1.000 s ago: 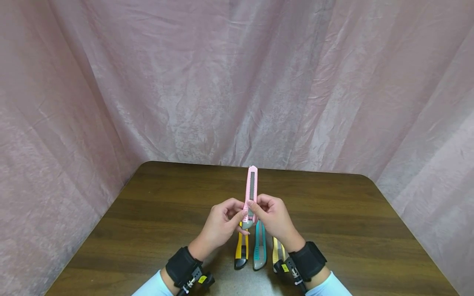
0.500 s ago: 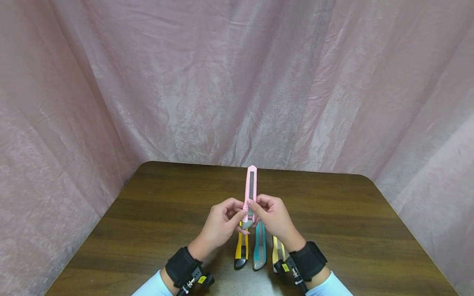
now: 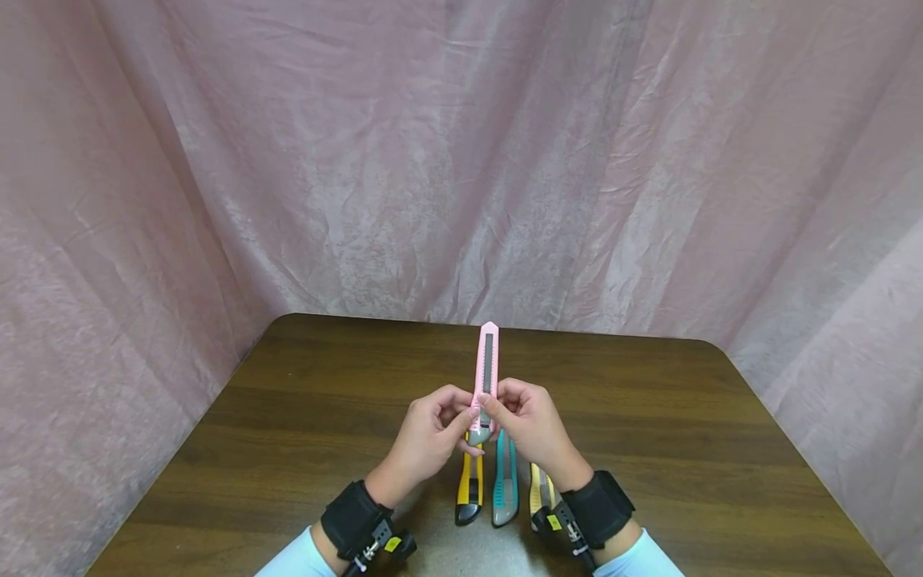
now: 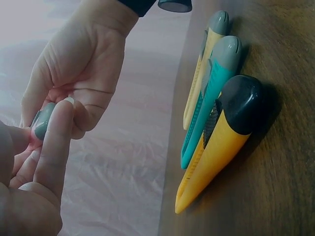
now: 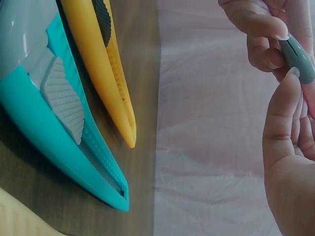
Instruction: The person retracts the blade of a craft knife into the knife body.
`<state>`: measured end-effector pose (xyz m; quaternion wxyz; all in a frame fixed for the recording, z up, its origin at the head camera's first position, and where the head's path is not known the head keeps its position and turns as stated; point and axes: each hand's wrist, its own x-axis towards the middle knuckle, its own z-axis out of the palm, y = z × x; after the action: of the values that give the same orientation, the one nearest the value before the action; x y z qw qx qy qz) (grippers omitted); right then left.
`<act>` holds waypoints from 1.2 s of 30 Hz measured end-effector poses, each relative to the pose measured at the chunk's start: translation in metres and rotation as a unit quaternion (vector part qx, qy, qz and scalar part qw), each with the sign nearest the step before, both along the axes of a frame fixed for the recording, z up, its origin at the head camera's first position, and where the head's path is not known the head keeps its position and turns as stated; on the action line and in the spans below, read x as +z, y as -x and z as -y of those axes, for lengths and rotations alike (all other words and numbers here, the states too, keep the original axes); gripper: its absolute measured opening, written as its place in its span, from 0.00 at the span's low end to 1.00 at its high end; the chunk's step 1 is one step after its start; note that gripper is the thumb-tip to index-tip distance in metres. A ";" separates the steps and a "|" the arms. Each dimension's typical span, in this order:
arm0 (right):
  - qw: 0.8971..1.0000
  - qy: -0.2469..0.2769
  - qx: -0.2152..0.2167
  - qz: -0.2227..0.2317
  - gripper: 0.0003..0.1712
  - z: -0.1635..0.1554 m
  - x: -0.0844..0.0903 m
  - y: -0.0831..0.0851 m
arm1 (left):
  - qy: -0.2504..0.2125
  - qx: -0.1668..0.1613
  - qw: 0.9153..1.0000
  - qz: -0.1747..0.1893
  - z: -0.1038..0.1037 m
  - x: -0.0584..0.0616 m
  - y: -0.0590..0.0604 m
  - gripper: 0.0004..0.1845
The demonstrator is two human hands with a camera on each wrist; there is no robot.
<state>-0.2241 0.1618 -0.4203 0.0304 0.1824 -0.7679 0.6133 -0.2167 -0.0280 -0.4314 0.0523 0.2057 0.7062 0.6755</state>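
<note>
Upright over the table, both hands hold a pink utility knife [image 3: 486,361] with a grey end cap [image 4: 45,120] at the bottom. My left hand [image 3: 427,439] pinches its lower left side between thumb and fingers. From the other side, my right hand [image 3: 537,429] grips it, with the thumb lying across the front at the slider. No blade shows at the knife's pointed top. Beneath the hands lie a yellow utility knife [image 3: 469,485] with a black end, a teal one [image 3: 506,481] with a grey end and a pale yellow one [image 3: 536,489], partly hidden by the right wrist.
The brown wooden table [image 3: 324,377] has rounded far corners. A pink curtain [image 3: 404,160] hangs behind and around it. Black straps [image 3: 598,506] with small cameras sit on both wrists.
A tiny blade tip at the pink utility knife's top one second ago no longer shows. The knife and right thumb have shifted slightly left, the thumb also a little down.
</note>
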 end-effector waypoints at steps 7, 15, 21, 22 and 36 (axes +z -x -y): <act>1.000 0.002 0.000 0.013 0.12 0.000 0.001 0.000 | 0.002 0.002 1.000 0.001 -0.001 0.000 -0.001 0.09; 1.000 -0.002 0.006 0.008 0.10 0.000 0.001 0.001 | -0.002 0.001 1.000 0.004 0.001 -0.001 0.002 0.09; 0.999 -0.006 -0.005 0.039 0.11 0.007 0.003 0.005 | 0.075 0.022 0.997 -0.022 0.009 0.001 -0.001 0.20; 0.999 -0.004 -0.013 0.051 0.12 0.010 0.005 0.007 | 0.095 0.029 0.995 -0.029 0.011 0.003 -0.002 0.23; 0.947 -0.228 0.046 0.221 0.15 0.062 0.004 -0.003 | 0.366 0.013 0.931 0.006 0.045 -0.007 -0.043 0.25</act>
<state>-0.2213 0.1003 -0.4166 -0.2108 0.0797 -0.8653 0.4477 -0.1737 -0.0730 -0.4382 0.1192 0.1590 0.9066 0.3722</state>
